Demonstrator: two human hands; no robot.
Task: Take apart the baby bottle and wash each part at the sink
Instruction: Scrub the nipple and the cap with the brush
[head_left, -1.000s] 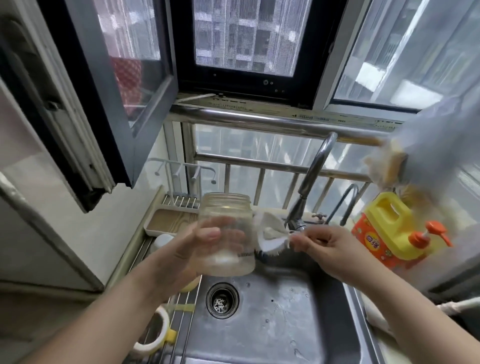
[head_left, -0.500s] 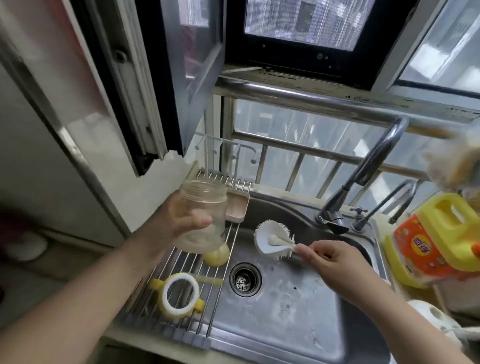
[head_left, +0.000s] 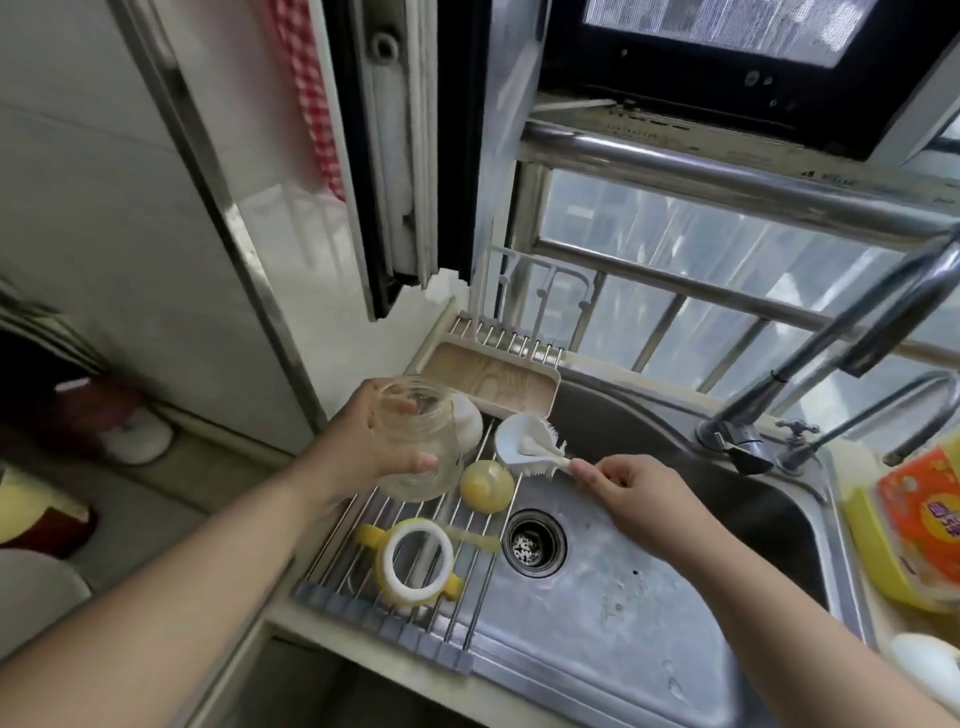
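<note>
Now the clear glass bottle body, raised in front of the window a second ago, is down low over the steel-rod drying rack at the left end of the stainless sink. The left hand has its grip wrapped round the jar, thumb across the front. Right of the rack, the right hand pinches the handle of the white bristle brush, which has moved with the bottle and hovers at the rack's right edge, outside the jar. On the rack lie a pale yellow dome-shaped nipple and, nearer the person, a yellow handled collar with a white ring, apart from the bottle. The lowering suggests scrubbing of the body is finished or paused, with a set-down on the rack likely next.
</note>
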